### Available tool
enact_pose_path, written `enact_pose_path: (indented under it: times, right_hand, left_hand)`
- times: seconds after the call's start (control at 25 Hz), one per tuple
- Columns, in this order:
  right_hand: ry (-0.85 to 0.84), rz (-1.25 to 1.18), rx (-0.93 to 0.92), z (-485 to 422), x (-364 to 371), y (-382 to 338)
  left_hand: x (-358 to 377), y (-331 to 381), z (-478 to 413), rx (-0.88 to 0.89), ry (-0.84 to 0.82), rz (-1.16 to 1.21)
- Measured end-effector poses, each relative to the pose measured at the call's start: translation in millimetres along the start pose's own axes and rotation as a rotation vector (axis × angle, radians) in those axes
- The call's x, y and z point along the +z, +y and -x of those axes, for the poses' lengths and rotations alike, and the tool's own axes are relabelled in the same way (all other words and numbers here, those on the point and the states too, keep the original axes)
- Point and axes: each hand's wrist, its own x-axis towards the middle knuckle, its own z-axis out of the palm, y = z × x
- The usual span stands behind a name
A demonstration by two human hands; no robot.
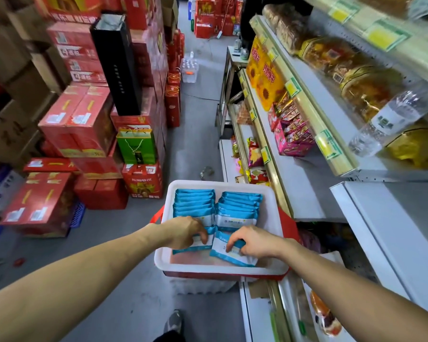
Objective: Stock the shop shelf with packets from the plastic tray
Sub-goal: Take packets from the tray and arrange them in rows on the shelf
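A white plastic tray (269, 206) sits in front of me on a red basket, holding two rows of blue and white packets (237, 206). My left hand (183, 230) pinches a packet (203, 245) at the near end of the left row. My right hand (252, 243) grips another blue and white packet (230, 257) lying tilted near the tray's front. The shop shelf (302, 183) stands to the right, with a bare grey stretch at tray height.
Stacked red gift boxes (77, 124) and a tall black box (116, 65) line the left of the aisle. Upper shelves on the right hold snack bags (294, 134), bread packs and a lying water bottle (391, 119). A bottle pack (189, 70) sits on the grey floor ahead.
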Motion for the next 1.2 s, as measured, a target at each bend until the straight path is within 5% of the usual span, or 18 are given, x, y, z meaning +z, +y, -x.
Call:
enact_pose_path:
  times: [0.24,0.64,0.92,1.2]
  right_hand:
    - [0.113,0.052,0.019,18.8,-72.9,-9.6]
    - [0.511,0.224,0.069,145.1,-301.7,-72.6]
    - [0.721,0.325,0.214,312.8,-397.2,-69.4]
    - [0.842,0.266,0.539,503.6,-353.1,-38.9]
  left_hand:
    - [-72.7,8.2,0.9,-0.003,0.070,-0.067]
    - [-319.5,78.0,0.9,0.162,0.373,-0.289]
    - [-455.7,215.9,-3.1,0.463,0.493,-0.244]
    - [-475.8,393.0,-50.3,0.784,0.441,-0.332]
